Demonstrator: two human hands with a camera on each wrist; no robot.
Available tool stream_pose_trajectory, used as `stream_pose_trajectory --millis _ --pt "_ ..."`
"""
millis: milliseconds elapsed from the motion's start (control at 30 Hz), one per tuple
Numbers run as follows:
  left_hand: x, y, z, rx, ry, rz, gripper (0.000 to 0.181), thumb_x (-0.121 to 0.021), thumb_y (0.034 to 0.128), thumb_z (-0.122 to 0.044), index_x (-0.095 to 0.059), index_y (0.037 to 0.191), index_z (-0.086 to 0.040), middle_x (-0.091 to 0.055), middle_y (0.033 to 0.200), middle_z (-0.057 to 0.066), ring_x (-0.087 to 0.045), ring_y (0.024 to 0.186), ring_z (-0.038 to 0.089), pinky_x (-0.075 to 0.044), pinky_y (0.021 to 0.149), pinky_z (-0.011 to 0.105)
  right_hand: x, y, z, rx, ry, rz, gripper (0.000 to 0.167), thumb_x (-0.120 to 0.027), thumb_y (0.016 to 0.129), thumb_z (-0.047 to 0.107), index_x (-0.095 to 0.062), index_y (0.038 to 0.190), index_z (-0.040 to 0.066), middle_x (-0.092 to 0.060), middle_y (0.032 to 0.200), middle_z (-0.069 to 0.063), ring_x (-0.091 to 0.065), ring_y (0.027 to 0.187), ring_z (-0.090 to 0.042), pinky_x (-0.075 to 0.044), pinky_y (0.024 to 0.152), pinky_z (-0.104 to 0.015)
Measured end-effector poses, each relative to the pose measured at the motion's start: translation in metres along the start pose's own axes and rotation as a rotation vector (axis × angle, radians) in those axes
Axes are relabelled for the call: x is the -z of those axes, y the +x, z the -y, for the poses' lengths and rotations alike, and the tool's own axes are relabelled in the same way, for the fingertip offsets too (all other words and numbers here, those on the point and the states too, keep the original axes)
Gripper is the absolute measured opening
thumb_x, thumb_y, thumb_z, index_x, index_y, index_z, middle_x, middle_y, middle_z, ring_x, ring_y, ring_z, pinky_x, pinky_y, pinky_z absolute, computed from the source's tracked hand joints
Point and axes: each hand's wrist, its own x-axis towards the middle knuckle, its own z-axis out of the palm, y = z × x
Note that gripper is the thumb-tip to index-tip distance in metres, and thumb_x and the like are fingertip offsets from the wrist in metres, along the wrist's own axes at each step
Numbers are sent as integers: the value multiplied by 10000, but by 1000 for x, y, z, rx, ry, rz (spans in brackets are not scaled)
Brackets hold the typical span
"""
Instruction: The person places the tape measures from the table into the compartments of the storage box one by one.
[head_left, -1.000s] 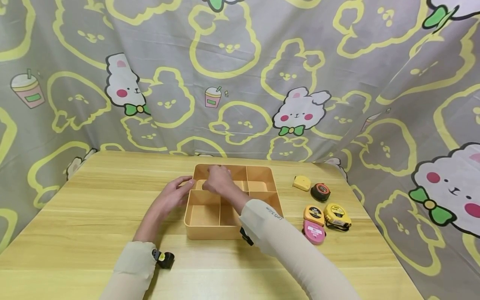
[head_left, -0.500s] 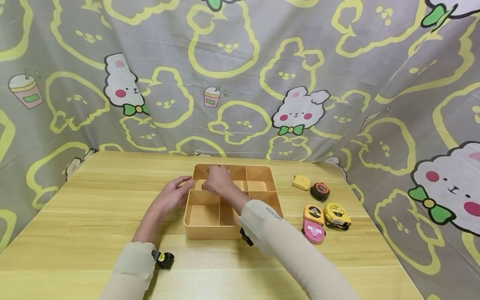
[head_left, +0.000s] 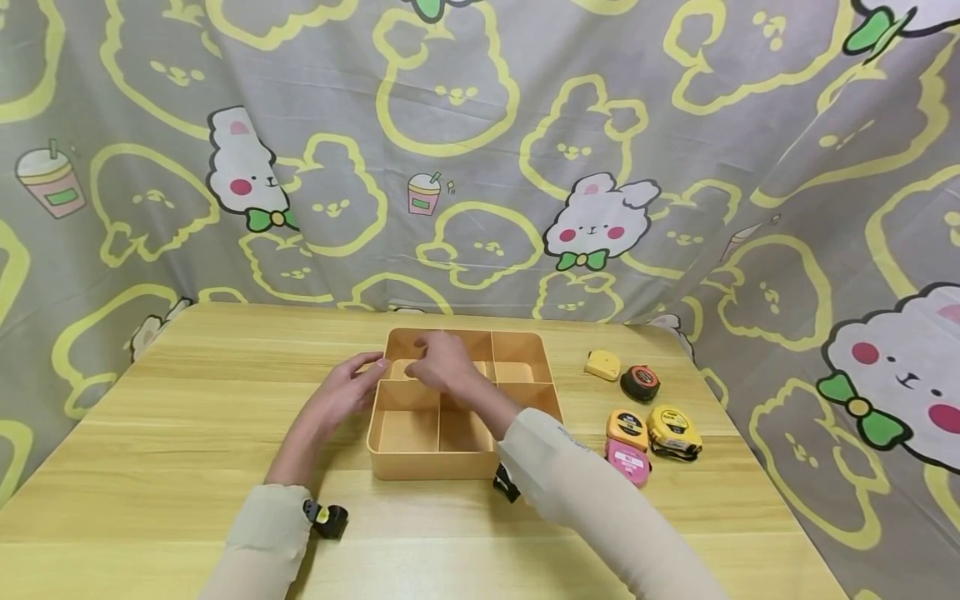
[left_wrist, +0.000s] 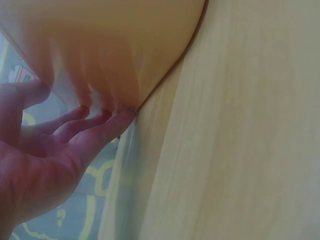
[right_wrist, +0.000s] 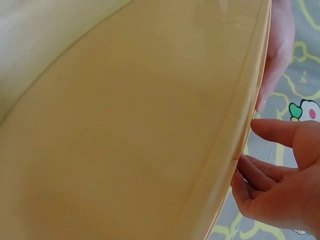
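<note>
An orange divided box (head_left: 427, 467) sits on the table. My left hand (head_left: 341, 393) rests at its left side; in the left wrist view this hand (left_wrist: 55, 155) touches the side wall (left_wrist: 125, 45) with its fingertips, thumb at the rim. Over the back left compartment is my right hand (head_left: 447, 364), thumb and index finger apart, nothing visible between them. In the right wrist view the hand (right_wrist: 287, 185) has its thumb by the rim and its other fingertips partly hidden behind the box (right_wrist: 130, 130).
Right of the box lie several tape measures: a small yellow one (head_left: 603, 365), a black and red one (head_left: 641, 382), an orange one (head_left: 627, 429), a larger yellow one (head_left: 674, 431) and a pink one (head_left: 627, 463). A patterned curtain (head_left: 480, 183) hangs behind the table.
My right forearm has shifted a little to the right, and the index finger and thumb of that hand now show spread apart. My left hand and the box have stayed in place.
</note>
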Motion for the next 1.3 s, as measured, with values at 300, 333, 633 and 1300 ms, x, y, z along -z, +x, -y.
stream_pose_trajectory --millis 300,333,633,1300 --pt "1 2 0 -3 -16 20 650 -464 1090 -366 -255 1586 -2 -396 1553 306 -445 1416 427 -437 1122 538 8 -18 -11 87 73 -5 399 -663 918 122 -661 1310 43 -757 1068 -83 -713 979 -230 -585 776 -318" --pt "1 2 0 -2 -14 22 657 -465 1089 -373 -251 1587 -3 -392 1555 307 -440 1419 428 -430 1127 539 9 -19 -12 92 79 -6 385 -656 924 121 -667 1302 50 -759 1061 -78 -714 971 -224 -584 769 -315" --pt "0 2 1 2 -11 26 678 -467 1082 -413 -257 1588 -14 -412 1546 294 -446 1417 426 -423 1129 550 10 -24 -18 122 97 -10 326 -660 936 124 -695 1255 66 -758 997 -49 -698 877 -173 -557 718 -279" --pt "1 0 0 3 -6 20 656 -461 1087 -393 -263 1588 -19 -391 1564 286 -434 1426 422 -413 1136 552 14 -28 -24 92 187 -61 231 -670 936 108 -735 1156 82 -738 920 -47 -618 723 -124 -479 599 -231"
